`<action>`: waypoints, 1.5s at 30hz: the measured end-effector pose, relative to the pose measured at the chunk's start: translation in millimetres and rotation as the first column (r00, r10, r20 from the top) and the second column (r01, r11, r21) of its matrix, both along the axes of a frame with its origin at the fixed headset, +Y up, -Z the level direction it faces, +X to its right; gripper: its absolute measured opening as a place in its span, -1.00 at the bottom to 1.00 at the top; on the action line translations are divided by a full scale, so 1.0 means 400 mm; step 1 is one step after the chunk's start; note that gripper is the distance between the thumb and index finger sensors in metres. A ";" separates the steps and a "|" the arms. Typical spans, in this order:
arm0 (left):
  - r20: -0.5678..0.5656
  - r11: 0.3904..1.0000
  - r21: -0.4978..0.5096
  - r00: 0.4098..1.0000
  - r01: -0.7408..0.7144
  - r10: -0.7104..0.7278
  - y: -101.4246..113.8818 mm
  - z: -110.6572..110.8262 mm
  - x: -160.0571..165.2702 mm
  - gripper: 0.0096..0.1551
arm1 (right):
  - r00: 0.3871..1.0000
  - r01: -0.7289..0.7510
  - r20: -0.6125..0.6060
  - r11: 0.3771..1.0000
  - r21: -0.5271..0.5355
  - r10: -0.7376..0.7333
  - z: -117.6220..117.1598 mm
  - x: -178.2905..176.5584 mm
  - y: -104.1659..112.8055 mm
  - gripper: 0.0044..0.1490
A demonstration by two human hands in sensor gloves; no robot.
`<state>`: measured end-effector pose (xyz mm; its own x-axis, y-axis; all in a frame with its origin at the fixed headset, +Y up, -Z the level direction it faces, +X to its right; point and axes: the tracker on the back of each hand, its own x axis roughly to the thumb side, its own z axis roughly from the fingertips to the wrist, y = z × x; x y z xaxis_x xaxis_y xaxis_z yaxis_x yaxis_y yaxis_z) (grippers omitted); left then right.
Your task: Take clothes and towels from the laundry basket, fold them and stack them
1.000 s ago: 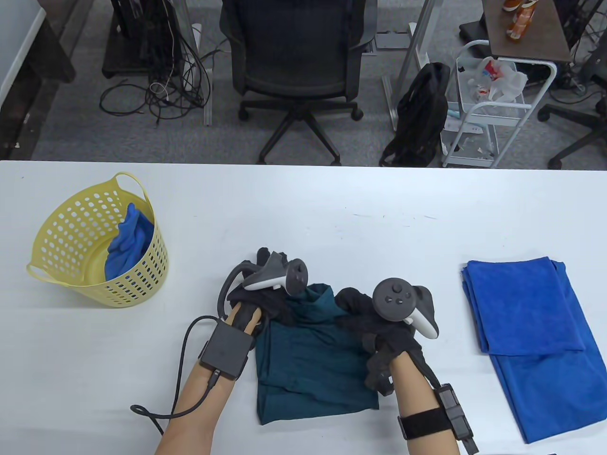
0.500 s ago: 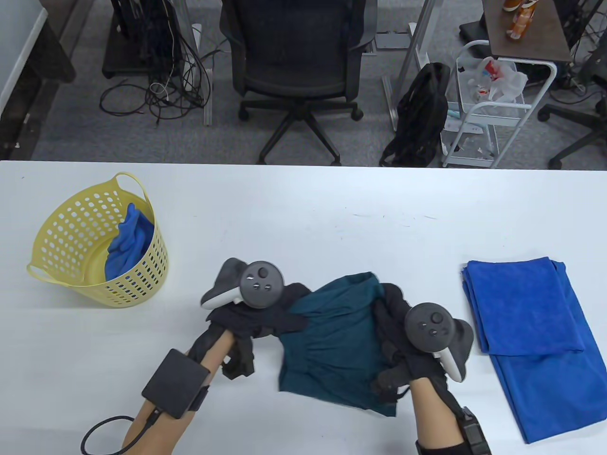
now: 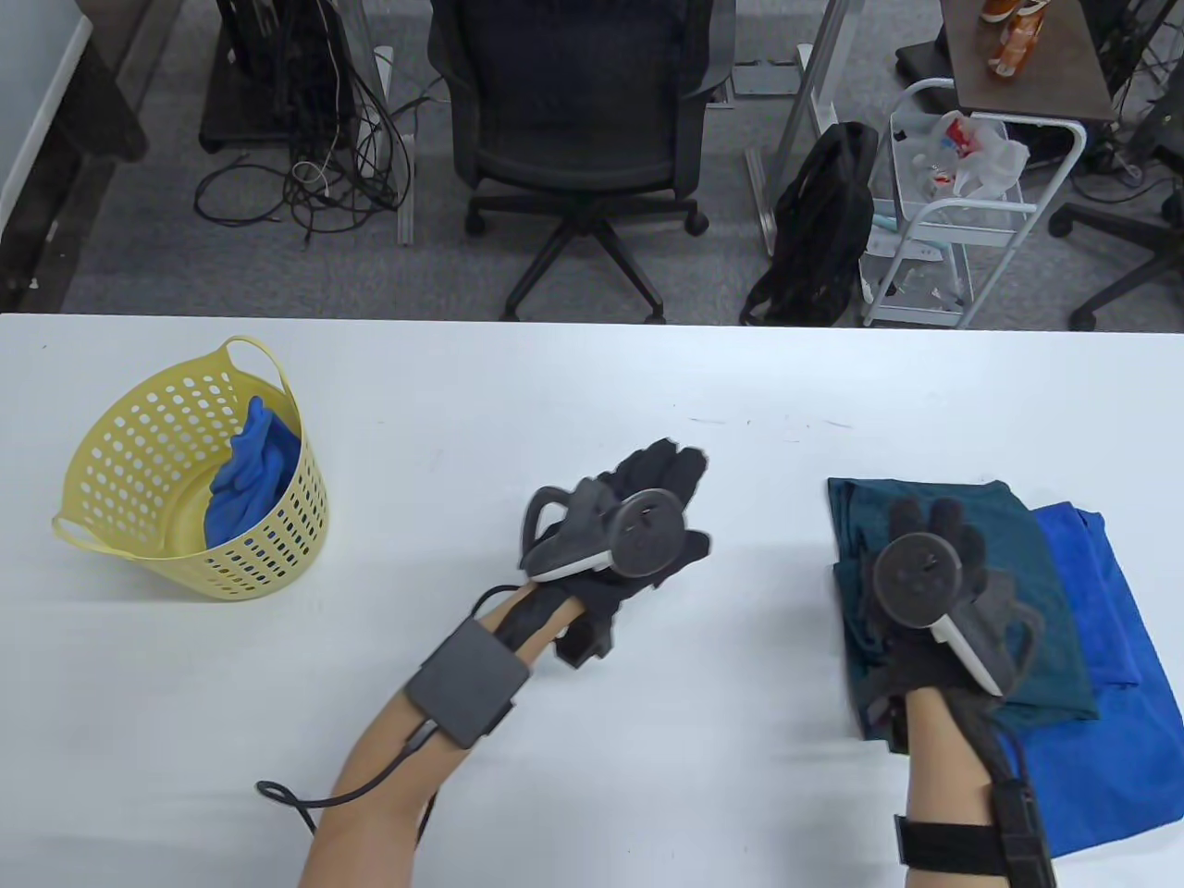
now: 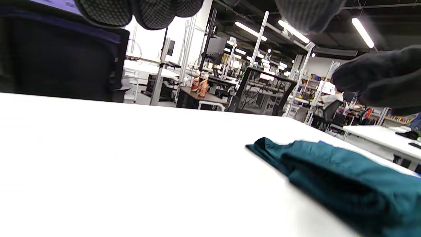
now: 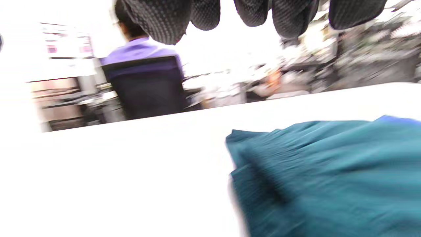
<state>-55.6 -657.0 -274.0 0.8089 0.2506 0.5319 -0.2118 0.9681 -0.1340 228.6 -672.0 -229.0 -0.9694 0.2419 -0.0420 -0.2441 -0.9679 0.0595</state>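
Resting on the blue towel (image 3: pixel 1101 638) at the right side of the counter (image 3: pixel 592 398), the folded teal garment (image 3: pixel 1017 555) lies flat, its left edge overhanging the towel onto the counter surface. The right hand (image 3: pixel 934 592) is positioned flat over the garment with fingers (image 3: pixel 948 518) extended and spread, gripping nothing; whether the palm presses the fabric cannot be determined. The left hand (image 3: pixel 629 536) is located over bare counter near the centre, well apart from the garment, fingers (image 3: pixel 671 462) extended and released, holding nothing. The yellow laundry basket (image 3: pixel 139 462) stands at the left of the counter and contains a crumpled blue cloth (image 3: pixel 250 472).
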 end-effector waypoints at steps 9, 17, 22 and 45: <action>-0.332 0.993 0.091 0.938 -0.071 0.097 0.105 0.168 -0.514 -0.08 | 0.934 0.130 -0.314 0.981 -0.143 -0.169 0.077 -0.344 -0.113 -0.17; -0.736 0.998 -0.007 0.675 0.061 -0.047 0.174 0.030 -0.775 -0.28 | 0.936 0.036 -0.338 0.981 -0.192 -0.101 0.107 -0.393 -0.177 -0.16; -0.755 0.959 -0.279 0.626 -0.038 -0.195 0.102 -0.104 -0.792 -0.44 | 0.937 0.095 -0.308 0.970 -0.223 -0.162 0.100 -0.360 -0.201 -0.15; -0.067 0.772 0.608 0.956 -0.188 0.285 0.432 0.211 -0.348 -0.35 | 0.902 0.318 -0.250 0.934 -0.163 -0.351 0.077 -0.276 -0.207 -0.14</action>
